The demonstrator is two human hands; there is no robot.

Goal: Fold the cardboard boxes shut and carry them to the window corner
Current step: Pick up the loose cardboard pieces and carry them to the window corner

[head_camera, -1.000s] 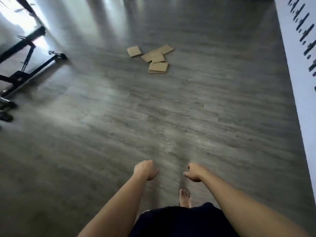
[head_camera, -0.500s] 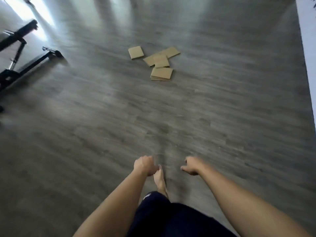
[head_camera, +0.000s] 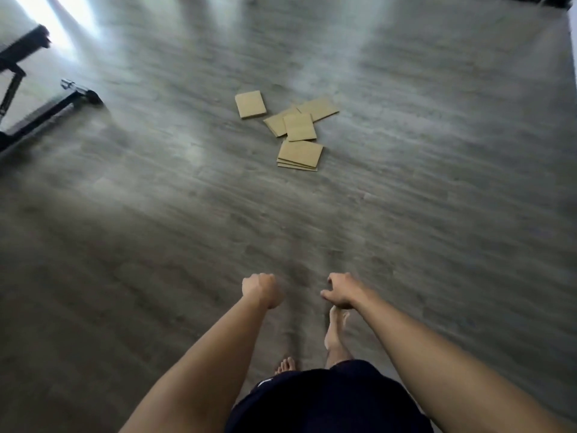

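Several flat brown cardboard pieces lie on the grey wood floor well ahead of me. One flat piece [head_camera: 250, 104] lies alone on the left. Three overlapping pieces [head_camera: 299, 126] lie to its right. A small stack [head_camera: 300, 154] is nearest to me. My left hand [head_camera: 262, 290] is held out low in front of me, curled into a fist and holding nothing. My right hand [head_camera: 342, 290] hangs beside it with loosely curled fingers, also holding nothing. Both hands are far short of the cardboard.
A black metal frame [head_camera: 46, 110] stands on the floor at the far left, under bright window glare [head_camera: 62, 26]. A white wall [head_camera: 574, 42] shows at the right edge. My bare feet [head_camera: 335, 335] are below my hands.
I have walked forward, so the cardboard pieces are closer and lower in view. The black frame has slid to the left edge. Both hands stay held out, holding nothing.
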